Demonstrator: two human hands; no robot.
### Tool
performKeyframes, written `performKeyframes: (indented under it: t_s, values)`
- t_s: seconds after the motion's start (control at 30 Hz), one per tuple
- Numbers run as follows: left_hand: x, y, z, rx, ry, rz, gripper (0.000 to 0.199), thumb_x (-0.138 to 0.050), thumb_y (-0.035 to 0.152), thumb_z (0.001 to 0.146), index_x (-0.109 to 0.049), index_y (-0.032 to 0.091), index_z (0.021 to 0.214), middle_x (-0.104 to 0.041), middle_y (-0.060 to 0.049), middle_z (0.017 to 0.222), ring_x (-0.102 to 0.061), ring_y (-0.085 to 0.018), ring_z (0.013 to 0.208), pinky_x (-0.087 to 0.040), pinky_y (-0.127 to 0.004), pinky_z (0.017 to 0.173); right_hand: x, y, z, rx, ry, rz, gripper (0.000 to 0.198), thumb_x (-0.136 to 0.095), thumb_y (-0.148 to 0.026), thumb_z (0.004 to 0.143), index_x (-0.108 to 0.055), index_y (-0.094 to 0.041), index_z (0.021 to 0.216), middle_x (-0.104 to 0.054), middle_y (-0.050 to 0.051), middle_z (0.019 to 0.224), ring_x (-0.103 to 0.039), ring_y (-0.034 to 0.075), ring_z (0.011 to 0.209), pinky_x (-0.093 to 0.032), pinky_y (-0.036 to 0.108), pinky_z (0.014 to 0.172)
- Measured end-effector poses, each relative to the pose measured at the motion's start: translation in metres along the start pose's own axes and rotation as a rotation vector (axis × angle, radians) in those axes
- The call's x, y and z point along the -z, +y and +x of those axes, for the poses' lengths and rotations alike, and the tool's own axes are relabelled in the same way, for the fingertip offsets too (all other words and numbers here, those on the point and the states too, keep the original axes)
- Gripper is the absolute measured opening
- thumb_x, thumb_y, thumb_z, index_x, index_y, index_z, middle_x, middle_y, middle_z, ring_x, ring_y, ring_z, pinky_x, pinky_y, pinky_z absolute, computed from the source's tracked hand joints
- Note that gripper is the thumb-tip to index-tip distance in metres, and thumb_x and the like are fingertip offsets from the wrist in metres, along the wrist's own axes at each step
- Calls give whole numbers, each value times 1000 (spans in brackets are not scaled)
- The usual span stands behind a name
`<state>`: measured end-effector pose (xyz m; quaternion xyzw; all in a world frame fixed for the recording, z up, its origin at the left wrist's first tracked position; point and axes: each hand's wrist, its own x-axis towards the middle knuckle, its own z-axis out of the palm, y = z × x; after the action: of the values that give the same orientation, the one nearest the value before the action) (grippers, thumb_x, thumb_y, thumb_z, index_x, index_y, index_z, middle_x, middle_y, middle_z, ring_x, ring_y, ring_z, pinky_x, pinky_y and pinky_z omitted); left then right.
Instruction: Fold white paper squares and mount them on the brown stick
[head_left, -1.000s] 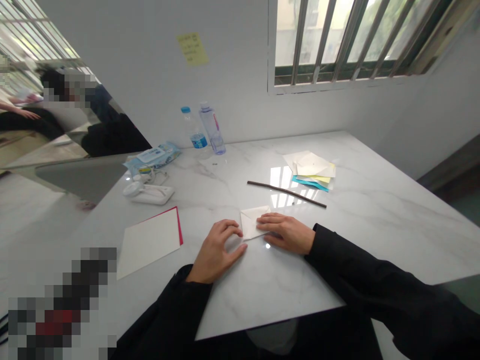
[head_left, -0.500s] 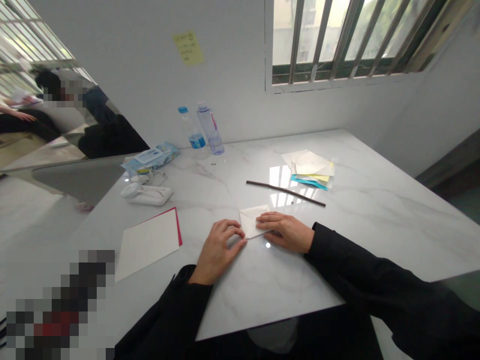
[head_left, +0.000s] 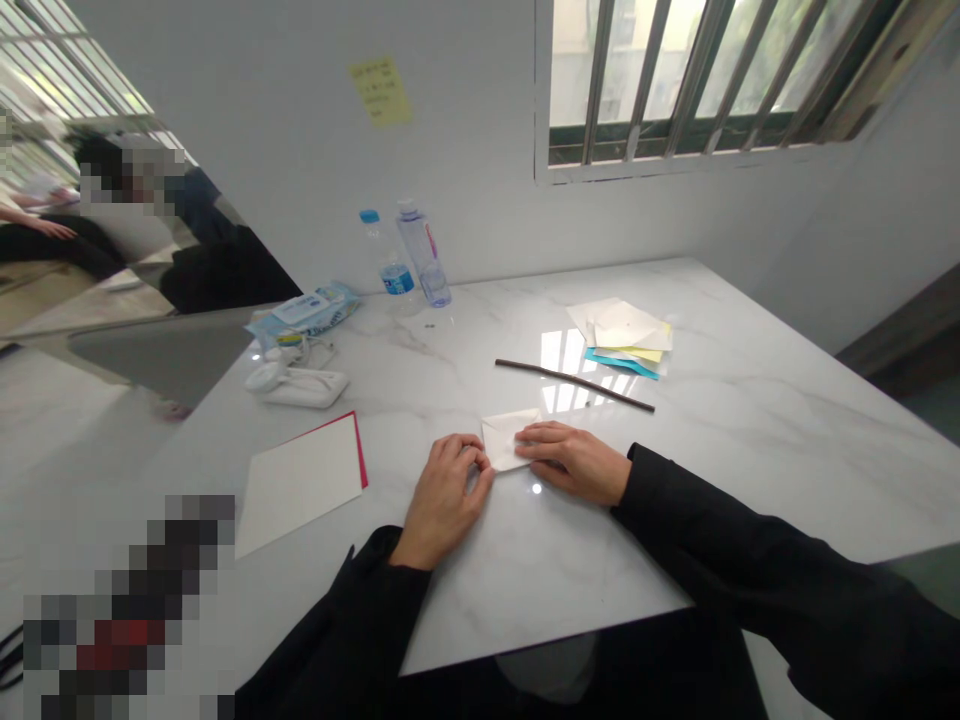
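A small folded piece of white paper (head_left: 498,443) lies flat on the marble-patterned table (head_left: 517,590), with crease lines across its face. My left hand (head_left: 447,497) is at its left corner, the thumb and index fingertip brought together on the edge. Over the right part of the paper rests my right hand (head_left: 576,463), palm down with its fingers stretched out flat, hiding that side. Beyond both hands a thin dark brown stick (head_left: 574,379) lies slantwise on the table.
White and red sheets (head_left: 304,485) lie to the left. Behind them are a white device (head_left: 304,387), a wipes pack (head_left: 307,312) and two bottles (head_left: 397,280) (head_left: 433,280). Loose papers (head_left: 628,328) are stacked at the back right. Another person (head_left: 206,235) sits at the far left.
My left thumb and index finger have drawn closer together at the paper's left corner. My right hand stays on the paper. The view has shifted slightly.
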<state>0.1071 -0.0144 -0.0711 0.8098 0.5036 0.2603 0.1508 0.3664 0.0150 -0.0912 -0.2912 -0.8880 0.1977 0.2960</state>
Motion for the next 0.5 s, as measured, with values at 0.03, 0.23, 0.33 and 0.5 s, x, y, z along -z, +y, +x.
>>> performKeyframes:
  t_s: [0.03,0.23,0.33,0.5]
  values:
    - [-1,0,0,4,5,3,14,-60,23,101,-65,22,88,-67,-8,116,-57,-29,117,-49,-50,108,0,0,0,2,2,-1,28,-61,-20,106,-77,-20,129,-73,12,140,-66,26,135,-57,52,115]
    - [-7,-2,1,15,65,44,15,-62,28,101,-63,23,86,-67,-8,111,-58,-30,113,-51,-51,105,-1,0,0,14,8,-5,28,-59,-22,107,-77,-18,128,-74,14,139,-66,27,135,-57,52,115]
    - [-8,-1,1,8,75,66,12,-63,25,99,-60,23,88,-66,-7,108,-59,-30,110,-52,-50,102,-1,0,0,9,11,-7,28,-59,-21,107,-77,-20,129,-73,14,140,-67,26,135,-58,52,114]
    - [-5,-3,-1,-16,56,120,14,-61,27,102,-63,23,115,-67,-10,123,-61,-31,118,-52,-51,106,1,-1,-1,16,1,-23,30,-58,-19,107,-76,-20,130,-72,14,142,-65,26,137,-57,53,115]
